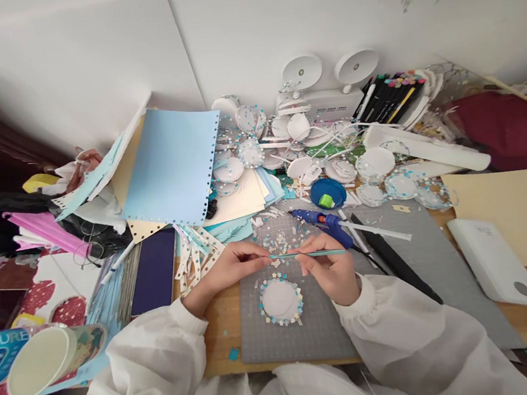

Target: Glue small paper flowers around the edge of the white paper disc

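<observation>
My right hand (332, 269) is closed around a thin teal stick (321, 253), held level above the grey cutting mat (262, 345). At the stick's left end the fingertips of my left hand (245, 262) are pinched together; a tiny blue piece shows there, too small to name. Just below the hands, a white disc (280, 299) ringed with small blue, white and cream stars lies flat on the mat. Behind the fingers are scattered small paper scraps (278, 242). A blue glue gun (324, 223) with a clear glue stick lies beyond my right hand.
Several white discs and star garlands (251, 153) crowd the back. Blue punched paper (173, 164) leans at left, above a dark blue box (152, 272). A paper cup (48, 365) stands front left. A blue lid (328, 194), black pens (377, 103) and a white device (497, 262) are rightward.
</observation>
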A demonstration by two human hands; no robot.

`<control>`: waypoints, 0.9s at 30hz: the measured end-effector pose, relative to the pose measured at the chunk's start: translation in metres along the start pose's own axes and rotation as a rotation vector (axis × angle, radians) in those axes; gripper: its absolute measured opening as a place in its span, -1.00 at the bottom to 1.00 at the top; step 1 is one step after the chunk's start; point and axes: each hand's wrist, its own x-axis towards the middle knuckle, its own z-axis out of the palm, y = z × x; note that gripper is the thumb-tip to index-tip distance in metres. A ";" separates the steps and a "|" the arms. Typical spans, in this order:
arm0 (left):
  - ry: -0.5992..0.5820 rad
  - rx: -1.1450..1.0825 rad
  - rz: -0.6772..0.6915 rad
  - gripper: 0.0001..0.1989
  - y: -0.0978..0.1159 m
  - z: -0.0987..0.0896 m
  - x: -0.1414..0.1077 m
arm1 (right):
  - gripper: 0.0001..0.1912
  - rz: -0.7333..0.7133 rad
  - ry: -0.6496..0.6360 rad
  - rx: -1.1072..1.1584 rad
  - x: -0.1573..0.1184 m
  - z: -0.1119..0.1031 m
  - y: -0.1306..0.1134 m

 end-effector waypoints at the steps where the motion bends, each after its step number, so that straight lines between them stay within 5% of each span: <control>1: -0.009 -0.003 -0.006 -0.72 0.001 0.000 0.000 | -0.93 0.018 0.005 0.013 0.001 0.000 0.000; 27: -0.051 0.008 -0.011 -0.66 0.002 -0.003 -0.002 | -0.86 0.131 0.037 0.035 0.004 -0.003 -0.002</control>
